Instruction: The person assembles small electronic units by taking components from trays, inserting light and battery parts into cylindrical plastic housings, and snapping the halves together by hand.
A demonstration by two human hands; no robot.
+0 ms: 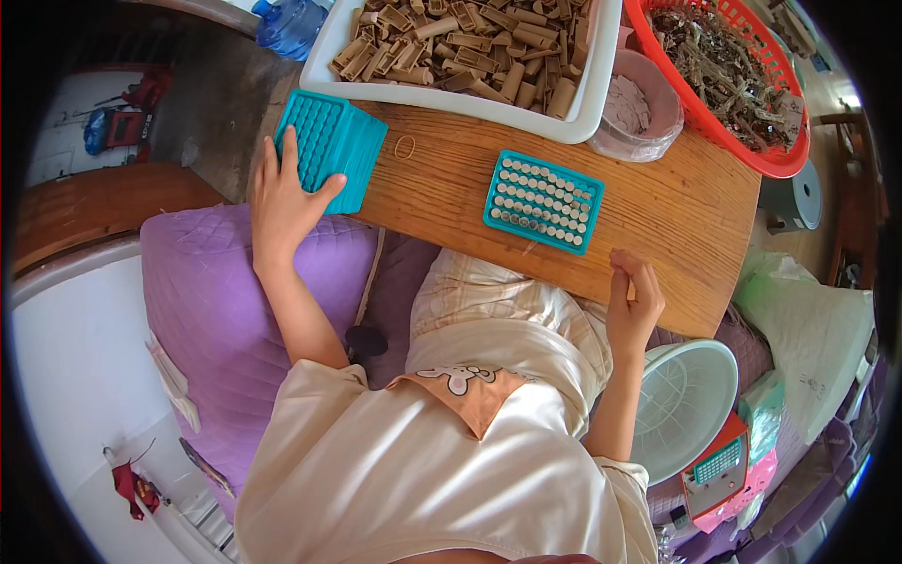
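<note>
Fingers (647, 274) of my right hand (636, 299) curl right of the teal tray (537, 241); I cannot tell if they pinch something. Left of it, my left hand (284, 202) lies spread on a teal stack (355, 155). Beyond the tray stands a white bin (451, 106).

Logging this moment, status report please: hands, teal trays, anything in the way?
Left hand spread on teal tray stack. Right hand at table edge, grip unclear. Loaded teal tray nearby. Tan loop beside stack, probably not obstructing.
</note>
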